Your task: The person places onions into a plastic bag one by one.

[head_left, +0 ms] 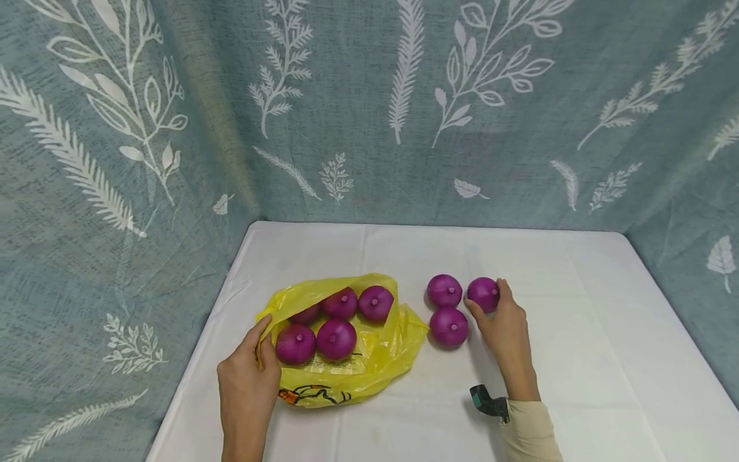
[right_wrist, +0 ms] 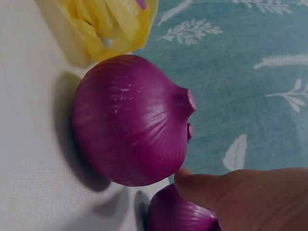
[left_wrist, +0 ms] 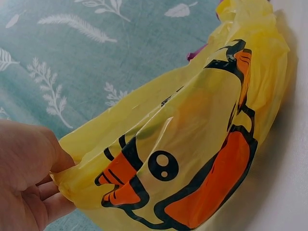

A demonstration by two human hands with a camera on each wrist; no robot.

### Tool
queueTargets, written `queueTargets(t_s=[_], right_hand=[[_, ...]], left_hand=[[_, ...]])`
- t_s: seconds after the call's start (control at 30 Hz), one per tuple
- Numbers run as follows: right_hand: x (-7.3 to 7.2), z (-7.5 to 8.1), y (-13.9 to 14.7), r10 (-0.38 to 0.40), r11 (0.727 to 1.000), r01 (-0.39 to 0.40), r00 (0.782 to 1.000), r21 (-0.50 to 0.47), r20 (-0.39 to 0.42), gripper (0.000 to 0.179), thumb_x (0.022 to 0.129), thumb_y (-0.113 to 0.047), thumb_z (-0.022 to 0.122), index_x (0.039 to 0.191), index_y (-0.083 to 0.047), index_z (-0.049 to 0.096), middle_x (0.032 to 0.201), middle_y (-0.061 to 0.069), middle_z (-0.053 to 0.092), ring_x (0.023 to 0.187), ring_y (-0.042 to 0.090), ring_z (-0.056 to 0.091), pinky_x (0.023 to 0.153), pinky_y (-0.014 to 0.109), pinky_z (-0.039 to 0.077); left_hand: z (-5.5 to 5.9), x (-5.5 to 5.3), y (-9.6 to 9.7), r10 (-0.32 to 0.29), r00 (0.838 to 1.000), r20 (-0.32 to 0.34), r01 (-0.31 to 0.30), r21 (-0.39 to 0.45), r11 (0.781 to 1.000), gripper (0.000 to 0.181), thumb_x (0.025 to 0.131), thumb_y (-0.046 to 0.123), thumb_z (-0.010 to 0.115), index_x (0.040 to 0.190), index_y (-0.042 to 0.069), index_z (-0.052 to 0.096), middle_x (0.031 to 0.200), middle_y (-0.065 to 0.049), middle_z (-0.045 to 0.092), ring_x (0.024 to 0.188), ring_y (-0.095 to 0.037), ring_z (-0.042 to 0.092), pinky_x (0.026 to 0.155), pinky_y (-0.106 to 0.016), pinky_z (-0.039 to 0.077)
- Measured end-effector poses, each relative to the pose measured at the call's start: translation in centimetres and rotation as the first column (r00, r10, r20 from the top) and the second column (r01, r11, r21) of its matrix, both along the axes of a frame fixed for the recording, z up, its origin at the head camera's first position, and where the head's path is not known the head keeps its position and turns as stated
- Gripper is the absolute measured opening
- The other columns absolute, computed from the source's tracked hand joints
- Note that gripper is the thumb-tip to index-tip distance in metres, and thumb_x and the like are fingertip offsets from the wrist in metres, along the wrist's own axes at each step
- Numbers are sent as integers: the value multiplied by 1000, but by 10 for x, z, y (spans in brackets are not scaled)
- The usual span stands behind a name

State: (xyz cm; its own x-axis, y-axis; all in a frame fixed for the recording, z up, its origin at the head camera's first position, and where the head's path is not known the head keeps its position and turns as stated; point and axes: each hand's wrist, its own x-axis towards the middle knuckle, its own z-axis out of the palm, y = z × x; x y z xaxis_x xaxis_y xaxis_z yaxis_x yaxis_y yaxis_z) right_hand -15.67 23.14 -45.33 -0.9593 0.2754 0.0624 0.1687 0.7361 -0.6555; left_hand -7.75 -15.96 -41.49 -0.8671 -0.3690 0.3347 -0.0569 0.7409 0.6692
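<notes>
A yellow plastic bag (head_left: 398,350) lies on its side with its mouth spread, and several purple onions (head_left: 337,339) show inside. My left hand (head_left: 249,372) pinches the left edge of the bag's mouth between thumb and fingers. In the left wrist view, the bag's printed side (left_wrist: 192,159) shows a black and orange cartoon. To the right of the bag, my right hand (head_left: 508,327) holds an onion (head_left: 482,294) between thumb and fingers. Beside it are two more onions, a rear one (head_left: 444,290) and a front one (head_left: 449,327). The front onion (right_wrist: 130,120) fills much of the right wrist view.
A white cloth (head_left: 600,346) covers the table. Behind it and at both sides hangs a blue-green curtain (head_left: 369,173) with white leaf prints. A small black camera (head_left: 488,402) is strapped at the right wrist, by the beige sleeve (head_left: 528,430).
</notes>
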Motion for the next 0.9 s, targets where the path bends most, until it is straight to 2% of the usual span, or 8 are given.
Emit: queueTargets(t_s=[0.2, 0.43, 0.67, 0.9], right_hand=[[-3, -1, 1, -16, 1000, 17, 999, -20, 29, 89, 97, -32, 79, 158, 13, 32, 150, 40, 47, 136, 55, 51, 110, 62, 44], [-5, -2, 5, -10, 1000, 11, 999, -25, 43, 86, 98, -28, 78, 158, 13, 33, 149, 41, 48, 134, 57, 51, 109, 62, 44], [-8, -5, 8, -1, 999, 2, 999, -48, 36, 86, 97, -29, 79, 156, 13, 35, 149, 40, 49, 134, 56, 52, 109, 63, 45], [-9, -6, 11, -8, 997, 9, 1000, -75, 12, 84, 95, -28, 81, 156, 10, 38, 151, 37, 50, 138, 52, 51, 111, 61, 43]], left_hand=[[0, 0, 0, 2, 1000, 1, -2, 1, 1000, 34, 103, 2, 62, 136, 3, 71, 92, -27, 76, 51, -17, 40, 44, -29, 33], [-1, 1, 0, -2, 1000, -11, 2, 1, 1000, 34, 102, 1, 61, 135, 2, 72, 106, -29, 76, 53, -18, 42, 45, -29, 35], [0, 0, 1, 3, 1000, -5, -3, 12, 1000, 34, 103, 2, 62, 136, 4, 72, 99, -29, 76, 51, -16, 41, 43, -28, 33], [0, 1, 1, 5, 1000, -1, -5, 4, 1000, 35, 102, 1, 62, 135, 4, 72, 105, -29, 76, 56, -19, 47, 47, -28, 36]])
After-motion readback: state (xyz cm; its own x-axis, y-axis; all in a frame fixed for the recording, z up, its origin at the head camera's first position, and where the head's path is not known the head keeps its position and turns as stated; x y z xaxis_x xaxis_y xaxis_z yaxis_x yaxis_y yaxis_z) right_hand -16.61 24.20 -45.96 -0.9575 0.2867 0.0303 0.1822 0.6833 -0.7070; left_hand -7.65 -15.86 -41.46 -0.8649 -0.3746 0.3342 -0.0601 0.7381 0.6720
